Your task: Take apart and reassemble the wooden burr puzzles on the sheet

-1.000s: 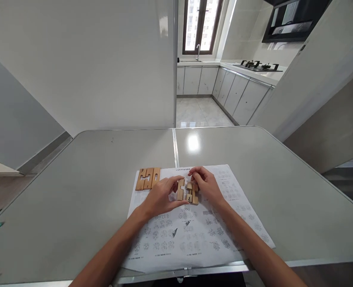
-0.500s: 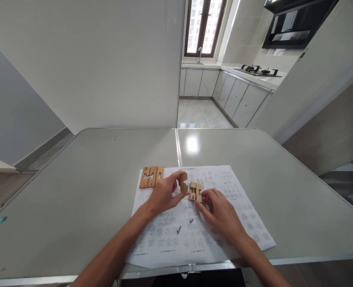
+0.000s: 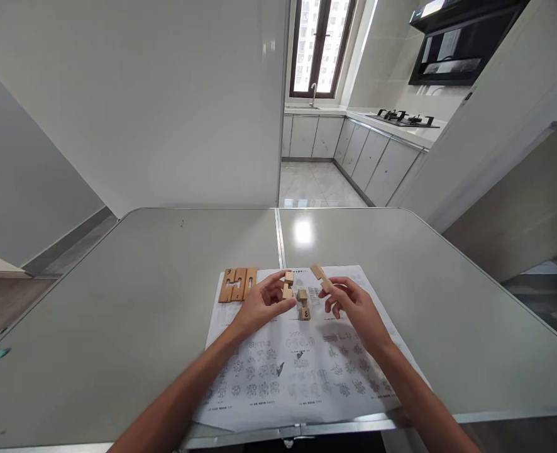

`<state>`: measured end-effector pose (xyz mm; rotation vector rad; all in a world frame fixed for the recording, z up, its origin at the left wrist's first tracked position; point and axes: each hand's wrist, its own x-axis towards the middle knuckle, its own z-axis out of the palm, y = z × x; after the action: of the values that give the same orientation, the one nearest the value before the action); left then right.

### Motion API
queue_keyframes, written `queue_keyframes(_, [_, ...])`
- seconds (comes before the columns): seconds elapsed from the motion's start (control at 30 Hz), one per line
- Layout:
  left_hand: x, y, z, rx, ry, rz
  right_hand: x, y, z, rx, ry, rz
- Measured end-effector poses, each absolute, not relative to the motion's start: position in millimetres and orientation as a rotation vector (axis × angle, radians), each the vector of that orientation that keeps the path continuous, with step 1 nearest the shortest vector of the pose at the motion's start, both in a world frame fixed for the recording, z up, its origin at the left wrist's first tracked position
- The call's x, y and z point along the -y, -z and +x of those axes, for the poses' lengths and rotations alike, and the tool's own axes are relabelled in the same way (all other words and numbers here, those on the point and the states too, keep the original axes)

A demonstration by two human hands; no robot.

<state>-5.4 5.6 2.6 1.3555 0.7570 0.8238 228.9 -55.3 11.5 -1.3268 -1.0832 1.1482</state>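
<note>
My left hand point(image 3: 259, 306) pinches a notched wooden puzzle piece point(image 3: 288, 284) between thumb and fingers, holding it upright above the printed sheet point(image 3: 302, 358). My right hand point(image 3: 354, 306) holds another wooden piece point(image 3: 320, 277) tilted, raised slightly above the sheet. Between my hands a wooden piece marked with a "3" point(image 3: 303, 304) rests on the paper. A group of three flat notched wooden pieces point(image 3: 237, 284) lies side by side at the sheet's far left corner.
The sheet with rows of small diagrams lies on a grey folding table point(image 3: 118, 302) with a centre seam. Beyond the table stands a white wall panel point(image 3: 165, 94), and a kitchen with cabinets and a stove point(image 3: 401, 117) lies behind.
My right hand has lifted one piece off the small cluster and moved it up and right. My left hand keeps its piece, now slightly apart from the piece marked "3".
</note>
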Motion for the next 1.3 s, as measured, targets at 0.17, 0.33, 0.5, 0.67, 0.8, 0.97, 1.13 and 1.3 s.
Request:
queue_keyframes(0.17, [-9.1,-9.0,-9.0,-0.71,-0.783,1.169,25.7,-8.0,222.0,0.884,-1.445,-1.017])
queue_keyframes(0.33, [-8.8,-18.0,-11.1,-0.594,-0.66,1.075,0.2,5.9,216.4,0.788,-1.597,-0.86])
queue_keyframes(0.5, [-8.8,-19.7,-8.0,-0.518,-0.625,1.039,-5.8,16.3,219.1,0.721,-1.607,-0.817])
queue_keyframes(0.67, [-10.2,-13.3,-4.4,-0.561,-0.66,0.948,-3.3,16.0,220.4,0.685,-1.618,-0.803])
queue_keyframes(0.8, [-10.3,-11.5,-5.8,-0.594,-0.659,1.001,-1.1,11.7,219.7,0.68,-1.626,-0.805])
queue_keyframes(0.97, [-9.8,-8.8,-9.6,-0.615,-0.605,1.164,2.0,11.1,219.7,0.704,-1.629,-0.788])
queue_keyframes(1.13, [-10.1,-4.3,-8.3,-0.641,-0.663,1.068,5.6,9.8,218.9,0.751,-1.655,-0.75])
queue_keyframes(1.3, [-10.1,-6.0,-4.4,-0.594,-0.664,1.052,8.6,5.3,216.4,0.884,-1.65,-0.754])
